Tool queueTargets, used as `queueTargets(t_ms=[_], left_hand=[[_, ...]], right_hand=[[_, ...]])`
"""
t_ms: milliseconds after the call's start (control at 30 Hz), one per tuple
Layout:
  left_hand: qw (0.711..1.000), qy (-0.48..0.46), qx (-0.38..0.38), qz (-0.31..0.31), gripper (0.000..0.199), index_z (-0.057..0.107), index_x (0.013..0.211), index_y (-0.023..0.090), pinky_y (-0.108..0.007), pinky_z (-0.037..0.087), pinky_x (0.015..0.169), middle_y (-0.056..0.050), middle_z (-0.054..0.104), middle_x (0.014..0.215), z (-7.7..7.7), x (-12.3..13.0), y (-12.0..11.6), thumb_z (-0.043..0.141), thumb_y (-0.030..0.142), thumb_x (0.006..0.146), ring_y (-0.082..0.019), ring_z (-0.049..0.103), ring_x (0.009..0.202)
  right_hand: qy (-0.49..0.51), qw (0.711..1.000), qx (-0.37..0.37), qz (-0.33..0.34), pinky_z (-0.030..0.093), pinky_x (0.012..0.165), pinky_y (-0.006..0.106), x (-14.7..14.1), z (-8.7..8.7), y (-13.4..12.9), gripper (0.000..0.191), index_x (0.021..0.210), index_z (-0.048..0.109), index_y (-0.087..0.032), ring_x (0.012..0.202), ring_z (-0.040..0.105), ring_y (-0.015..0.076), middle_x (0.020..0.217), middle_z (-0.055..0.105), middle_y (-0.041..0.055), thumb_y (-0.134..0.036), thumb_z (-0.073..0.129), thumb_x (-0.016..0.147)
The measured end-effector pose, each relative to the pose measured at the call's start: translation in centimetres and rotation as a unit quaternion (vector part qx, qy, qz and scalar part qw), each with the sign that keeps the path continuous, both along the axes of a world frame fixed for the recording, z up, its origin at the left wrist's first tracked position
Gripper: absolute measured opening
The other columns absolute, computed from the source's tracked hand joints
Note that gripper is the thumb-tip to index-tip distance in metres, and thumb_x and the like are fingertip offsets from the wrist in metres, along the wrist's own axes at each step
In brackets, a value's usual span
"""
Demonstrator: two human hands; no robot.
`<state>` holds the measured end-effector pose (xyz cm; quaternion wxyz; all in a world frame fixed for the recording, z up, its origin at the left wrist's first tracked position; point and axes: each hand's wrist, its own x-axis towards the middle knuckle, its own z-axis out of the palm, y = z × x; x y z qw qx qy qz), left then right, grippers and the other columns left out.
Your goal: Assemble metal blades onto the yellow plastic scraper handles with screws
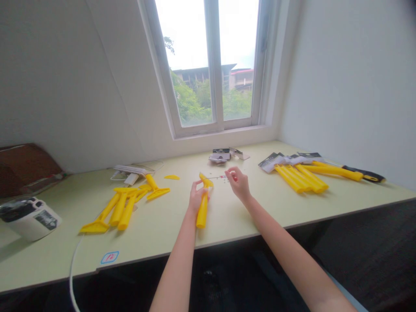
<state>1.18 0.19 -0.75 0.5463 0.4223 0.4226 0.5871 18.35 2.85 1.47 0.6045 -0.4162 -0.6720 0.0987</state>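
My left hand (197, 197) is wrapped round a yellow tool handle (202, 211), holding it nearly upright over the middle of the table, its head pointing away from me. To its right, my right hand (238, 180) pinches the end of a thin rod (214, 177), whose far end meets the head of the yellow tool. Small screws or bits (226, 179) lie on the table beside my right fingertips; they are too small to make out well.
Several yellow scraper-like tools (122, 208) lie at the left, near a loose yellow piece (172, 177) and a white jug (32, 221). Black-and-white packets (221, 155) sit by the window. Several yellow handles (294, 177) with packaging lie at the right.
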Motion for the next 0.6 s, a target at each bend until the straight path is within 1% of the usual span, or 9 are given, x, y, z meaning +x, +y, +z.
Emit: queueTargets(t_ms=[67,100,200,267,333,400,500,533,600], left_hand=[[1.0,0.004,0.001,-0.003,0.043,0.04,0.104,0.023,-0.021,0.034,0.041,0.005,0.05,0.052,-0.01,-0.02,-0.01,0.055,0.02,0.063,-0.01,0.046,0.04],[1.0,0.007,0.001,-0.003,0.043,0.041,0.104,0.023,-0.021,0.034,0.041,0.005,0.05,0.052,0.0,-0.02,-0.02,0.055,0.02,0.064,-0.011,0.046,0.04],[1.0,0.007,0.0,0.001,0.042,0.041,0.104,0.022,-0.022,0.035,0.041,0.005,0.05,0.051,0.05,0.0,-0.1,0.055,0.021,0.064,-0.011,0.046,0.04],[1.0,0.007,0.0,0.001,0.043,0.041,0.104,0.022,-0.022,0.034,0.041,0.005,0.05,0.05,0.06,0.02,-0.14,0.055,0.022,0.064,-0.011,0.046,0.04],[1.0,0.012,0.002,-0.003,0.044,0.041,0.105,0.021,-0.022,0.033,0.041,0.005,0.049,0.049,0.01,0.04,-0.13,0.056,0.022,0.063,-0.011,0.045,0.039],[1.0,0.016,0.002,-0.006,0.044,0.041,0.105,0.021,-0.022,0.033,0.041,0.005,0.049,0.049,-0.05,0.06,-0.08,0.056,0.023,0.064,-0.011,0.045,0.039],[1.0,0.015,0.001,-0.006,0.042,0.041,0.104,0.022,-0.022,0.033,0.041,0.005,0.05,0.05,-0.06,0.07,0.01,0.055,0.021,0.064,-0.01,0.044,0.039],[1.0,0.013,0.001,-0.004,0.042,0.041,0.103,0.022,-0.022,0.033,0.041,0.005,0.05,0.05,-0.03,0.08,0.01,0.055,0.021,0.064,-0.01,0.045,0.039],[1.0,0.006,-0.001,-0.002,0.043,0.041,0.103,0.022,-0.022,0.034,0.041,0.005,0.05,0.05,0.1,0.1,-0.07,0.056,0.021,0.063,-0.011,0.045,0.039]], right_hand=[[-0.012,1.0,-0.017,0.002,0.036,0.047,0.021,0.06,-0.1,0.16,0.02,0.079,0.049,-0.02,0.043,0.042,0.0092,0.051,0.047,-0.0048,-0.037,0.04,0.084],[-0.017,1.0,-0.02,0.011,0.037,0.048,0.022,0.07,-0.16,0.28,0.019,0.08,0.049,-0.02,0.045,0.044,0.0097,0.054,0.05,-0.0038,-0.036,0.039,0.084],[-0.021,0.999,0.0,0.044,0.042,0.056,0.024,0.0,-0.29,0.62,0.014,0.086,0.045,-0.02,0.061,0.053,0.0128,0.073,0.056,0.0009,-0.032,0.04,0.083],[-0.01,0.999,0.015,0.05,0.044,0.059,0.026,-0.06,-0.32,0.7,0.012,0.087,0.044,-0.02,0.067,0.054,0.0142,0.078,0.056,0.0023,-0.031,0.041,0.081],[0.012,0.999,0.014,0.047,0.044,0.057,0.025,-0.11,-0.31,0.63,0.014,0.087,0.043,-0.021,0.065,0.055,0.0138,0.075,0.055,0.0017,-0.033,0.043,0.081],[0.027,0.999,0.0,0.044,0.042,0.053,0.023,-0.11,-0.3,0.51,0.015,0.087,0.043,-0.021,0.058,0.053,0.0124,0.069,0.055,-0.0004,-0.035,0.045,0.081],[0.013,0.999,-0.026,0.042,0.04,0.049,0.022,-0.06,-0.35,0.48,0.014,0.084,0.043,-0.021,0.048,0.047,0.0105,0.058,0.051,-0.0038,-0.036,0.042,0.083],[0.007,0.999,-0.029,0.045,0.04,0.049,0.022,-0.03,-0.38,0.52,0.014,0.084,0.043,-0.021,0.049,0.048,0.0107,0.059,0.051,-0.0034,-0.035,0.041,0.083],[0.005,0.998,-0.023,0.055,0.042,0.053,0.023,0.01,-0.41,0.65,0.013,0.087,0.043,-0.021,0.058,0.053,0.0126,0.068,0.053,-0.0008,-0.033,0.042,0.082]])
